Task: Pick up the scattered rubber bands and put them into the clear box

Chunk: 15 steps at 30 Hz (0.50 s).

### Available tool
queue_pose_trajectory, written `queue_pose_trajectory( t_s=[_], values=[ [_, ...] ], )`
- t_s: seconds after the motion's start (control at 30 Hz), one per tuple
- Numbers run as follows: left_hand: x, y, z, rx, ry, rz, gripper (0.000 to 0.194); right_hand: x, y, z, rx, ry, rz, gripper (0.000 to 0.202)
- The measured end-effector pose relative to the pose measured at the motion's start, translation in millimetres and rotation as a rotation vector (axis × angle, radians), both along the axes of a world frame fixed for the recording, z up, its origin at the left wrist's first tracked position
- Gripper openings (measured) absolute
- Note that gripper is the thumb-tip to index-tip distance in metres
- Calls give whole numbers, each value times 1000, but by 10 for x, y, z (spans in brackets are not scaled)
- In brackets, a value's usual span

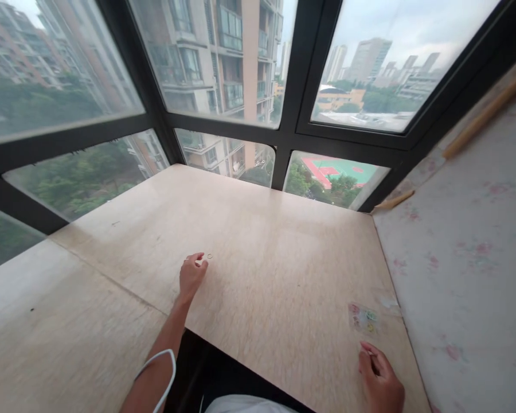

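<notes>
Left hand [192, 274]: grip parted beside thin ring [210, 254] | right hand [382, 376]: grip unclear, near clear packet [362, 319]

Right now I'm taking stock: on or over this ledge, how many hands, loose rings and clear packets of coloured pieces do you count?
Left hand and right hand: 2
Loose ring: 1
Clear packet of coloured pieces: 1
Total: 4

Over the ledge [284, 246], the left hand [193, 272] is near the middle, the right hand [382, 376] at the near right, the 2 well apart. A ring [210, 256] lies on the ledge just right of the left hand's fingertips. A packet [363, 318] lies just beyond the right hand, left of the wall [464, 298]. Windows [227, 63] stand behind and left of the ledge.
</notes>
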State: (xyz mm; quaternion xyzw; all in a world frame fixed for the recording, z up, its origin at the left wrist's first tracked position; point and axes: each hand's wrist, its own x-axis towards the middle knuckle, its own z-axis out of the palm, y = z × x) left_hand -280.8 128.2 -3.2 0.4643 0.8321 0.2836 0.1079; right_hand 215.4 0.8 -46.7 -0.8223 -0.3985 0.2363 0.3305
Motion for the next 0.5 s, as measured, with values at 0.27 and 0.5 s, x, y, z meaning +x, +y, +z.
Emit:
queue_pose_trajectory(
  t_s=[0.27, 0.5],
  values=[
    [-34, 291, -25, -219, 165, -124, 23, 68, 18, -36, -9, -7, -5, 50],
    [-13, 330, 78, -322, 128, -159, 11, 69, 17, -21, -6, 7, -15, 48]
  ],
)
